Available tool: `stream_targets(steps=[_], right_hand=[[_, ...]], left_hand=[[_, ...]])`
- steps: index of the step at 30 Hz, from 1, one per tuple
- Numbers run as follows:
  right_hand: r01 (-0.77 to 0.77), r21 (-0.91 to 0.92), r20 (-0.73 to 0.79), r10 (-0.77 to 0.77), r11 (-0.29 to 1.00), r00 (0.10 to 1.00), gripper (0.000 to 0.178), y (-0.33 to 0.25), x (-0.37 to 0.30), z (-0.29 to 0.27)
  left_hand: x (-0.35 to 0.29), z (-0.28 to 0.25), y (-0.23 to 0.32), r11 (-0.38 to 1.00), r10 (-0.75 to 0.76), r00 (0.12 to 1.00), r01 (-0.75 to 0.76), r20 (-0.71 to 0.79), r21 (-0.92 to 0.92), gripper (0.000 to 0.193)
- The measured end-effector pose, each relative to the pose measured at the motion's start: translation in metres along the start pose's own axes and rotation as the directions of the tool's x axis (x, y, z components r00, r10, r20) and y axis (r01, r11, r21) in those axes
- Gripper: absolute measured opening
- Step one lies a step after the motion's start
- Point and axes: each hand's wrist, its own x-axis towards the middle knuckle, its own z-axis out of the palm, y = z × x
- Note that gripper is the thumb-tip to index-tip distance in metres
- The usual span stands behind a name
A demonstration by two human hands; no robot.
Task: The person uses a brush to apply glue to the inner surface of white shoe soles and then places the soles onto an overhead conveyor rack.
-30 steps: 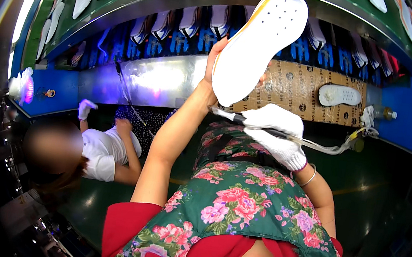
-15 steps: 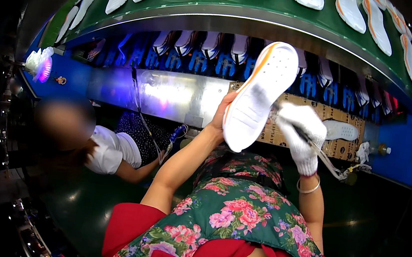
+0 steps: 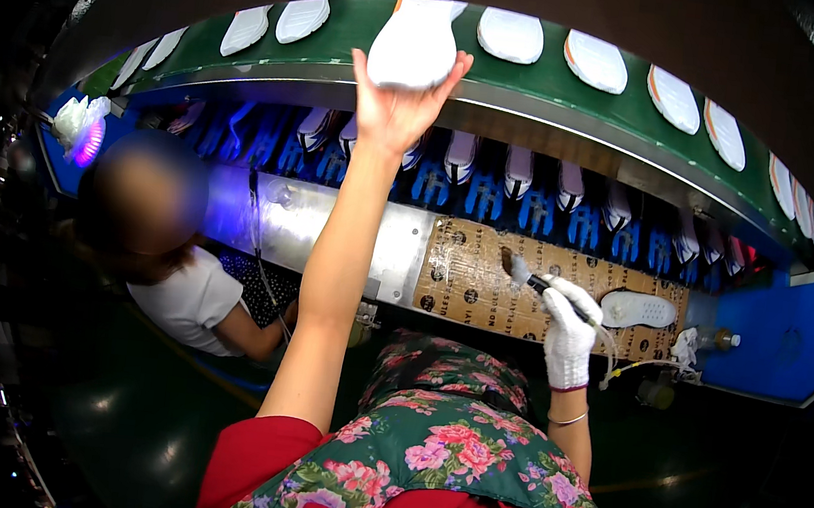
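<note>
Head view: the bare fingers point(image 3: 446, 68) of the left hand point(image 3: 398, 104) are spread under a white shoe sole point(image 3: 413, 46), cupping its lower end as the arm reaches up to the green upper conveyor belt point(image 3: 352, 25). The sole lies on the belt in line with other white soles point(image 3: 511, 35) to either side. The right hand point(image 3: 567, 335), in a white glove, is closed around a brush point(image 3: 524, 274) held low over the brown cardboard-covered worktop point(image 3: 469, 280), where another white sole point(image 3: 637, 310) lies just to the right. Below the belt runs a row of shoe uppers on blue holders point(image 3: 531, 208). A second person in a white top point(image 3: 189, 296) sits at the left.

By my reading, the step in hand is setting the sole on the belt. The next move would call for the left fingers to let go cleanly without dragging the sole out of line.
</note>
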Motion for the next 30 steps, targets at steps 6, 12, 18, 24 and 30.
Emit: stream_targets(steps=[6,12,18,24,30], right_hand=[[-0.043,-0.059,-0.038,0.04,0.997,0.998,0.022,0.017,0.0,-0.009],[-0.083,-0.1,-0.054,0.078,0.991,0.995,0.022,0.027,0.0,-0.013],[-0.111,-0.174,-0.024,0.108,0.978,0.994,0.02,0.026,0.003,0.006],[-0.133,-0.116,-0.043,0.129,0.984,0.991,0.022,0.03,0.012,-0.001],[-0.141,-0.115,-0.08,0.133,0.983,0.988,0.021,0.04,0.013,-0.007]], left_hand=[[-0.005,0.006,-0.024,0.911,0.207,0.924,-0.062,-0.322,0.408,0.089],[0.028,-0.005,0.024,-0.68,0.55,0.765,0.176,0.336,0.712,0.084],[0.063,-0.02,0.049,-0.782,0.377,0.826,0.042,0.419,0.621,0.058],[0.038,-0.029,0.174,-0.895,0.423,0.679,0.415,0.599,0.162,0.052],[-0.027,-0.009,0.187,-0.835,0.53,0.668,0.304,0.522,0.458,0.014]])
